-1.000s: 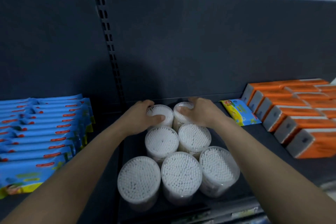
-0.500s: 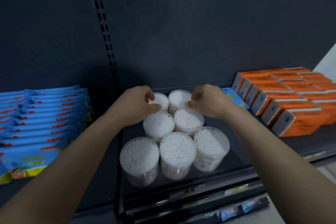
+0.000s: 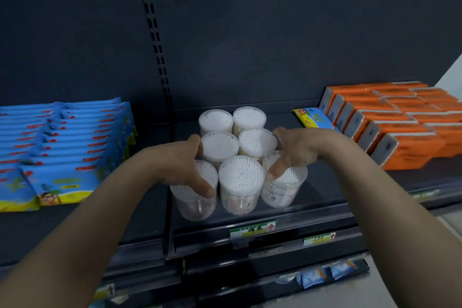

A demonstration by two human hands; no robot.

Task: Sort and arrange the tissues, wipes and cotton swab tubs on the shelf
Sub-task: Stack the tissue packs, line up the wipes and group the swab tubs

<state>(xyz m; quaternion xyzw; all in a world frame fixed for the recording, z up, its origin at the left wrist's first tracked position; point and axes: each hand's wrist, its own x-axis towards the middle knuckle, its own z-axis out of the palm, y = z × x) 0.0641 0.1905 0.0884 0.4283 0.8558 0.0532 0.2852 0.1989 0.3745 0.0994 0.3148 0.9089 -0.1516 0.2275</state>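
Your left hand (image 3: 182,165) and right hand (image 3: 293,155) cup seven clear round plastic tubs of white cotton swabs (image 3: 241,177) from both sides.
Each thumb spreads over a front tub's lid and the curled fingers press a middle tub's side. The tubs stand upright and touching on the dark metal shelf (image 3: 325,192), with flat blue wipe packs (image 3: 75,137) to the left and orange tissue packs (image 3: 400,127) to the right.

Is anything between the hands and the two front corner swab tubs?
Nothing visible stands in the way. The left hand holds the front left tub from above, and the right hand holds the front right tub. The front middle tub stands between them.
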